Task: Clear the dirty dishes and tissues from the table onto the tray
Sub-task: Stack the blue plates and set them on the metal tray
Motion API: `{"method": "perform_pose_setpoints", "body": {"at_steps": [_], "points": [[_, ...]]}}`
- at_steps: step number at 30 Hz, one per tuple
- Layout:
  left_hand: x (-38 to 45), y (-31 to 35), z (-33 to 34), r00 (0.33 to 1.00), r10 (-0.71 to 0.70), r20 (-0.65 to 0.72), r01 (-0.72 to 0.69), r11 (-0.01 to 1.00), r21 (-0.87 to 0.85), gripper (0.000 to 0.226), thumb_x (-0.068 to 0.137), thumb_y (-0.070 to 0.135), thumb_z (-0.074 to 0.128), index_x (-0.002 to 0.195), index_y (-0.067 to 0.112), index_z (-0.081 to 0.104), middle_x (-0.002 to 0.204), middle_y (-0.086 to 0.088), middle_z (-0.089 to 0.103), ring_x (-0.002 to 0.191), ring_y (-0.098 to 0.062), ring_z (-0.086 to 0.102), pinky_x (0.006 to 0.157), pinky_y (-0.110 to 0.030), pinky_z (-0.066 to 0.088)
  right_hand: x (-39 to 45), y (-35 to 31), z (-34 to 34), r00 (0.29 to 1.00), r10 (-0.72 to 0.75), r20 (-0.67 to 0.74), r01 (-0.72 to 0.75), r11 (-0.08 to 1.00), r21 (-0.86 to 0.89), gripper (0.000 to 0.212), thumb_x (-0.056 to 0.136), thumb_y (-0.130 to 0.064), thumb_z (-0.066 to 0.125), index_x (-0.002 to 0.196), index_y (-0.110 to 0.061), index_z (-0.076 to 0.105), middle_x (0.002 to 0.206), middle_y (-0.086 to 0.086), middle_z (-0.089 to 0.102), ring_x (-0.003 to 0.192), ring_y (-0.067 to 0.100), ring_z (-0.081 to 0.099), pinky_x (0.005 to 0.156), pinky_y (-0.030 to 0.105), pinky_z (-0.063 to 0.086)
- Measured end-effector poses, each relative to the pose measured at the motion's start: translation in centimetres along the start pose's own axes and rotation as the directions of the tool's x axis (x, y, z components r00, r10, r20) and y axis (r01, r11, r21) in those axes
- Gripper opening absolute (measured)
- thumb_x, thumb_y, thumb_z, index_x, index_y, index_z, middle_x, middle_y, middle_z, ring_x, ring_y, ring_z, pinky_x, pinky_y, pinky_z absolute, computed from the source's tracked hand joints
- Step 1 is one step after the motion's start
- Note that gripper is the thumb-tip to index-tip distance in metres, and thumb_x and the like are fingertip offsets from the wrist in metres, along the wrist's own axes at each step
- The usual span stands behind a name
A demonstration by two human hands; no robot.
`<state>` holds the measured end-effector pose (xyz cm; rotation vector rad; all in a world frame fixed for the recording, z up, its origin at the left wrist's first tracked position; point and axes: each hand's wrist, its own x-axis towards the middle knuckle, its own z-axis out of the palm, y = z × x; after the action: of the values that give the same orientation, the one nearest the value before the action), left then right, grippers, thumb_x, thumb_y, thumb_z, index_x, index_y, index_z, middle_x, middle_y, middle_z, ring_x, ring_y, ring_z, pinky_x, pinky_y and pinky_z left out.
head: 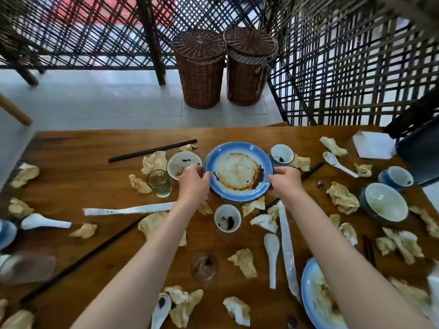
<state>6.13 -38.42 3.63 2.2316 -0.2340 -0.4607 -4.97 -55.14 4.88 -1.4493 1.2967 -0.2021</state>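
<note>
A blue-rimmed plate (238,171) smeared with brown sauce sits at the middle of the wooden table (78,148). My left hand (193,184) grips its left rim and my right hand (283,182) grips its right rim. Around it lie a small dirty bowl (183,163), a white cup (282,154), a second cup (227,218), a drinking glass (159,183) and several crumpled tissues (343,198). White spoons (271,255), dark chopsticks (152,150) and paper chopstick sleeves (129,210) are scattered about. No tray is in view.
A second blue plate (316,298) lies at the near right under my forearm. Bowls (383,201) stand at the right. Two wicker baskets (200,67) stand on the floor beyond the table. A lattice screen (356,67) closes the back right.
</note>
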Motion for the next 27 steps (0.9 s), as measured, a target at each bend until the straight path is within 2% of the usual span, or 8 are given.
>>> {"method": "perform_pose_setpoints", "body": {"at_steps": [2, 4, 10, 14, 16, 19, 22, 27], "points": [[0.5, -0.1, 1.1, 1.0, 0.003, -0.015, -0.002, 0.999, 0.035, 0.021, 0.093, 0.02, 0.057, 0.109, 0.008, 0.065, 0.088, 0.003, 0.061, 0.068, -0.004, 0.052, 0.059, -0.016, 0.042, 1.2, 0.5, 0.0, 1.0, 0.023, 0.005, -0.023, 1.0, 0.001, 0.018, 0.086, 0.002, 0.055, 0.089, -0.013, 0.063, 0.098, 0.01, 0.066, 0.088, 0.026, 0.065, 0.073, 0.044, 0.058], [1.0, -0.3, 2.0, 1.0, -0.01, -0.008, 0.01, 0.999, 0.048, 0.025, 0.093, 0.019, 0.057, 0.113, 0.006, 0.064, 0.091, 0.002, 0.06, 0.076, -0.009, 0.051, 0.066, -0.021, 0.04, 2.2, 1.0, 0.1, 0.999, 0.033, 0.004, -0.033, 0.999, -0.017, 0.02, 0.086, 0.003, 0.055, 0.098, -0.01, 0.064, 0.101, 0.011, 0.066, 0.09, 0.027, 0.065, 0.074, 0.044, 0.058], [1.1, -1.0, 3.8, 0.999, -0.044, -0.032, 0.046, 0.995, 0.083, 0.022, 0.093, 0.02, 0.058, 0.111, 0.011, 0.064, 0.095, 0.003, 0.063, 0.081, -0.01, 0.054, 0.069, -0.026, 0.045, 3.8, 2.6, 1.0, 1.0, 0.022, -0.014, -0.023, 0.996, -0.085, 0.031, 0.082, 0.003, 0.059, 0.065, -0.023, 0.055, 0.077, -0.001, 0.062, 0.086, 0.024, 0.064, 0.077, 0.045, 0.057], [1.3, -0.8, 4.2, 0.999, -0.014, -0.053, 0.02, 0.993, 0.12, 0.02, 0.094, 0.019, 0.056, 0.109, 0.01, 0.065, 0.096, -0.001, 0.066, 0.081, -0.01, 0.056, 0.063, -0.021, 0.041, 4.3, 3.5, 1.4, 0.999, 0.028, -0.022, -0.03, 0.994, -0.102, 0.014, 0.083, 0.0, 0.061, 0.089, -0.012, 0.066, 0.096, 0.008, 0.067, 0.092, 0.025, 0.064, 0.08, 0.043, 0.057], [1.2, -0.7, 4.4, 0.999, -0.004, -0.052, 0.012, 0.988, 0.155, 0.018, 0.094, 0.017, 0.055, 0.106, 0.008, 0.065, 0.095, -0.003, 0.066, 0.082, -0.013, 0.059, 0.063, -0.023, 0.045, 4.5, 3.8, 1.5, 0.999, 0.034, -0.028, -0.037, 0.994, -0.102, 0.02, 0.084, 0.0, 0.06, 0.101, -0.009, 0.064, 0.103, 0.009, 0.066, 0.097, 0.026, 0.062, 0.083, 0.043, 0.055], [1.0, -0.7, 4.6, 0.998, -0.022, -0.063, 0.034, 0.982, 0.188, 0.018, 0.094, 0.016, 0.054, 0.105, 0.006, 0.065, 0.096, -0.007, 0.066, 0.086, -0.017, 0.061, 0.07, -0.03, 0.051, 4.6, 4.0, 1.6, 0.999, 0.03, -0.025, -0.033, 0.995, -0.096, 0.015, 0.084, -0.001, 0.062, 0.09, -0.014, 0.063, 0.1, 0.007, 0.065, 0.097, 0.026, 0.062, 0.083, 0.043, 0.055], [1.0, -0.6, 4.7, 0.997, -0.02, -0.071, 0.037, 0.969, 0.246, 0.02, 0.094, 0.016, 0.055, 0.109, 0.006, 0.063, 0.101, -0.007, 0.065, 0.088, -0.016, 0.057, 0.068, -0.026, 0.044, 4.7, 3.9, 1.6, 0.999, 0.025, -0.03, -0.027, 0.996, -0.08, 0.026, 0.084, 0.0, 0.062, 0.073, -0.022, 0.052, 0.086, 0.002, 0.059, 0.093, 0.025, 0.063, 0.081, 0.043, 0.056], [0.8, -0.3, 4.9, 0.997, -0.064, -0.051, 0.076, 0.956, 0.283, 0.02, 0.095, 0.017, 0.052, 0.112, 0.008, 0.058, 0.104, -0.007, 0.062, 0.083, -0.014, 0.051, 0.059, -0.023, 0.038, 5.1, 3.9, 1.6, 0.998, 0.067, 0.021, -0.067, 0.997, -0.034, 0.017, 0.087, -0.001, 0.058, 0.088, -0.018, 0.059, 0.091, 0.001, 0.059, 0.094, 0.024, 0.062, 0.08, 0.043, 0.056]]}}
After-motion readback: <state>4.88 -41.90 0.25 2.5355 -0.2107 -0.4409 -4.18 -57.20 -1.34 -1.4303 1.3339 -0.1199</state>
